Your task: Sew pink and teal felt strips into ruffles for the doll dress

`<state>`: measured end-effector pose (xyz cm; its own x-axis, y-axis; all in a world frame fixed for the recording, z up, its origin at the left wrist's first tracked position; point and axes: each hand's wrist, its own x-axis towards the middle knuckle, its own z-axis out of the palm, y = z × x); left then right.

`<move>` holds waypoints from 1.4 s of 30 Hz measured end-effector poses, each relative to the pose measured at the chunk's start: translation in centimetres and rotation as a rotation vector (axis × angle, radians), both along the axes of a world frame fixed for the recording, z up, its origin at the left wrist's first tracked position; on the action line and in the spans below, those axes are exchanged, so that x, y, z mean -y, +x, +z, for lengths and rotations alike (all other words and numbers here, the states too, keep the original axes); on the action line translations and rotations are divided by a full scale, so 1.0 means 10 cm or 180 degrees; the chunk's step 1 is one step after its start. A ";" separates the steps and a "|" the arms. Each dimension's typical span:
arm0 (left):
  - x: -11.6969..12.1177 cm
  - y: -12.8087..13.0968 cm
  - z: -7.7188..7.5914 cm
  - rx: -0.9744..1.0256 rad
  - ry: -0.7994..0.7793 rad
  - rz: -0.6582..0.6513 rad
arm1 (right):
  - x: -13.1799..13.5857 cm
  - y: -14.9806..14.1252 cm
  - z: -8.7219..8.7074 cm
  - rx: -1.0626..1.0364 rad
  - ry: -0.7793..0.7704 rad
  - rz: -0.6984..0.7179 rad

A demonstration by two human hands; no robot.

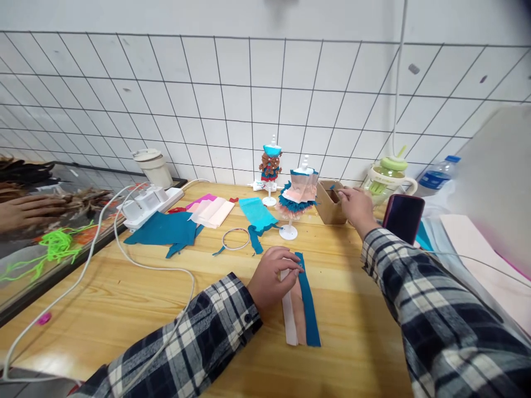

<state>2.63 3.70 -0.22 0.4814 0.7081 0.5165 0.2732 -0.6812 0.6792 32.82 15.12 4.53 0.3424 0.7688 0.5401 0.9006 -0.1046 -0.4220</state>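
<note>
My left hand [276, 278] is over the top end of a layered strip of pink and teal crepe paper [312, 315] lying on the table. Its thumb and fingertips are pinched together; whatever they hold is too small to name. Further back, my right hand [357, 207] reaches to the rim of an open brown cardboard box [332, 207], fingers drawn together, and I cannot make out anything between them. Left of the box stands a miniature dress form [288, 232] in a pink and teal ruffled paper dress. Behind it is a second small dress form [271, 166], dressed in turquoise and brown.
Teal paper [161, 229], pale pink paper [213, 213], a turquoise piece [257, 213] and a white ring [236, 247] lie mid-table. A white cable [141, 265] trails from a power strip [145, 207]. Rightward stand a phone [403, 218], green-lidded cup [390, 177] and bottle [440, 176]. Another person's hand [31, 211] appears left.
</note>
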 end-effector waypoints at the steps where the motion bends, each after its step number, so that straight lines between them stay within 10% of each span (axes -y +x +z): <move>1: 0.00 0.00 0.00 0.0005 -0.0009 0.0000 | 0.00 0.01 -0.03 0.0093 -0.0015 -0.0014; 9: 0.01 0.01 0.04 -0.0026 0.0003 0.0010 | 0.29 -0.03 -0.07 -0.0006 0.0273 -0.0073; 12: 0.01 0.00 0.07 -0.0033 -0.0001 0.0087 | 0.69 -0.31 -0.13 -0.0266 0.0732 0.0361; 19: 0.02 0.02 0.13 -0.0074 0.0042 0.0148 | 1.60 -1.09 -0.44 -0.1231 -0.0152 0.1867; 32: 0.03 0.04 0.08 -0.0214 0.0240 0.0148 | 1.70 -1.28 -0.40 -0.1544 -0.0098 0.1715; 42: 0.09 0.06 0.13 -0.0203 0.0116 0.0175 | 1.76 -1.28 -0.36 -0.0114 0.0427 0.1822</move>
